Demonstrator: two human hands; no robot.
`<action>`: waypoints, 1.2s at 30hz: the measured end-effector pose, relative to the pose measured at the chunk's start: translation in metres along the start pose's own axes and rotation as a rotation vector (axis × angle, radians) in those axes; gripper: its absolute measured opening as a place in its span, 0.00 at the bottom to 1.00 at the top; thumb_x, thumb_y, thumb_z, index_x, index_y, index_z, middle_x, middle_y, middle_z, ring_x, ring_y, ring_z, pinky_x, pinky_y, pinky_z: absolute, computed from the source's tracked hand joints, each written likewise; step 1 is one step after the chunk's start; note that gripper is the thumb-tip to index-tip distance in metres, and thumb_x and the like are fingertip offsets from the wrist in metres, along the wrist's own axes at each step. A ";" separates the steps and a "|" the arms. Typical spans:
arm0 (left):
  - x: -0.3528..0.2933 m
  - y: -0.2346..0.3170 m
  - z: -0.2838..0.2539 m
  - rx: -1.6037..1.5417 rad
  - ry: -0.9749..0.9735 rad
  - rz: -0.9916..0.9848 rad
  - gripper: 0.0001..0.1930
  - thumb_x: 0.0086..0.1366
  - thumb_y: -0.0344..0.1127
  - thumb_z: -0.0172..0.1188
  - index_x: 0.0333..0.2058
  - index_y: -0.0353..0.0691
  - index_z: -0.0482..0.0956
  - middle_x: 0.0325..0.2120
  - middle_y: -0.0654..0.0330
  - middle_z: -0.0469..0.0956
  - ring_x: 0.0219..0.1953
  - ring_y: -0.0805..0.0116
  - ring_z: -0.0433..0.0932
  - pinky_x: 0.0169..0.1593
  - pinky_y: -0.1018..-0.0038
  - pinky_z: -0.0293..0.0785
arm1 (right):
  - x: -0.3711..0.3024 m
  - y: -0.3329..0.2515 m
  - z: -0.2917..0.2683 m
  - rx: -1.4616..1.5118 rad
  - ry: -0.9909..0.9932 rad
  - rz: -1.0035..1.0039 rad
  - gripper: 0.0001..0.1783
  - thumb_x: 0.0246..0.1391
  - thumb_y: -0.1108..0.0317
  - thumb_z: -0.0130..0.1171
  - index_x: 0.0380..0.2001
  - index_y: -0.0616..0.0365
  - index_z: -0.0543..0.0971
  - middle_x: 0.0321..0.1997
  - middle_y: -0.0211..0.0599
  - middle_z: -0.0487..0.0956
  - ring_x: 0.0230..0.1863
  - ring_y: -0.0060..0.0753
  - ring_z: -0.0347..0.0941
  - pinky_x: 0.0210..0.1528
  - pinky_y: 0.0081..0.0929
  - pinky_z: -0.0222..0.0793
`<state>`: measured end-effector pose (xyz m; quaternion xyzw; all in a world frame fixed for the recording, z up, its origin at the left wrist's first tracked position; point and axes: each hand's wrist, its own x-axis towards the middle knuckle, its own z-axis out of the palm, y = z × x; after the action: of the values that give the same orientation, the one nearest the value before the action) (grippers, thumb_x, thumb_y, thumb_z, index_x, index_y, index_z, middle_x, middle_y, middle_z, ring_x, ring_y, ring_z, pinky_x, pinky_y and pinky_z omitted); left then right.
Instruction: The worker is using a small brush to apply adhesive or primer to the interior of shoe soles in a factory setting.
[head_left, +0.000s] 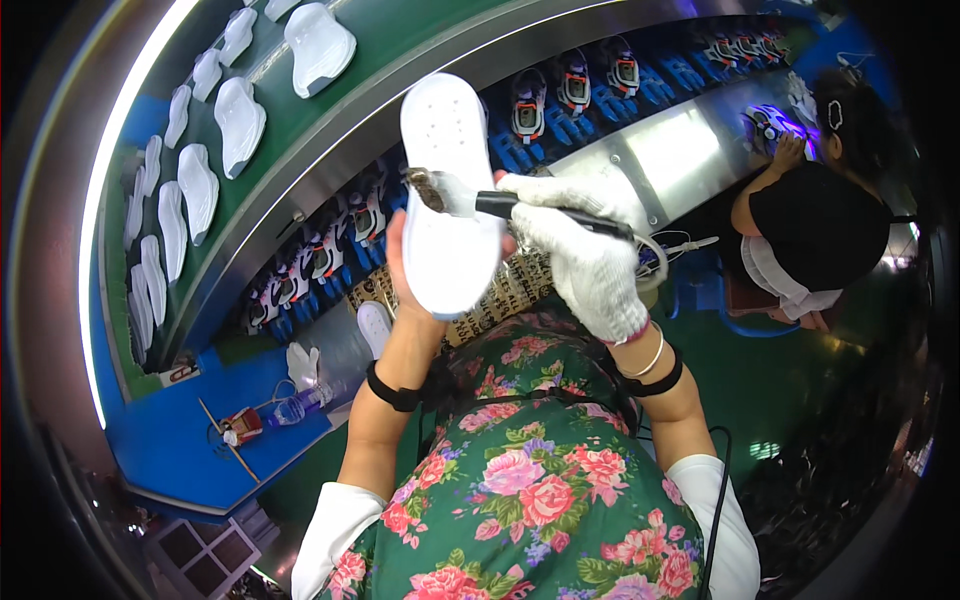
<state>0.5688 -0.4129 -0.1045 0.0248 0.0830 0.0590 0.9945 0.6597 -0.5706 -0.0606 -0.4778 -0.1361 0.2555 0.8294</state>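
Note:
A white shoe sole [452,262] with small holes near its far end lies across my bare left hand [408,275]. The thumb rests along its left edge, and fingertips show past its right edge; the palm is hidden beneath. In a white knit glove, my right hand [595,255] is closed round the black handle of a brush [493,204]. The brush's dark bristles point left and lie over the middle of the sole; whether they touch it I cannot tell. Another white sole [374,328] sits just left of my left wrist.
Several white soles [240,125] lie on a green conveyor belt [275,110] at the far left. Below its metal edge, shoe uppers [527,110] stand in a row on blue holders. A bottle [300,405] lies on a blue table [170,440]. A co-worker [820,225] sits at the right.

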 end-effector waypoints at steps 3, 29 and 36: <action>-0.019 -0.018 -0.028 -0.155 0.045 -0.125 0.45 0.57 0.63 0.59 0.67 0.41 0.61 0.62 0.44 0.68 0.58 0.37 0.72 0.58 0.32 0.68 | -0.003 -0.005 -0.008 -0.499 -0.063 -0.357 0.12 0.47 0.78 0.69 0.38 0.64 0.85 0.37 0.40 0.86 0.37 0.27 0.82 0.41 0.25 0.78; -0.032 -0.038 -0.063 0.082 0.069 -0.085 0.44 0.68 0.69 0.44 0.71 0.43 0.53 0.66 0.48 0.63 0.65 0.49 0.66 0.68 0.52 0.63 | -0.025 0.018 -0.010 -0.785 -0.289 -0.642 0.16 0.43 0.79 0.67 0.39 0.59 0.85 0.43 0.46 0.85 0.40 0.42 0.82 0.45 0.34 0.77; -0.015 -0.026 -0.052 0.166 0.092 0.032 0.49 0.64 0.76 0.41 0.71 0.44 0.50 0.66 0.46 0.62 0.65 0.48 0.66 0.68 0.52 0.64 | -0.014 0.024 -0.021 -0.709 -0.179 -0.659 0.11 0.47 0.78 0.66 0.37 0.60 0.86 0.41 0.45 0.85 0.38 0.38 0.81 0.46 0.34 0.76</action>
<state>0.5479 -0.4382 -0.1550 0.1059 0.1330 0.0687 0.9831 0.6508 -0.5830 -0.0916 -0.6383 -0.4295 -0.0425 0.6374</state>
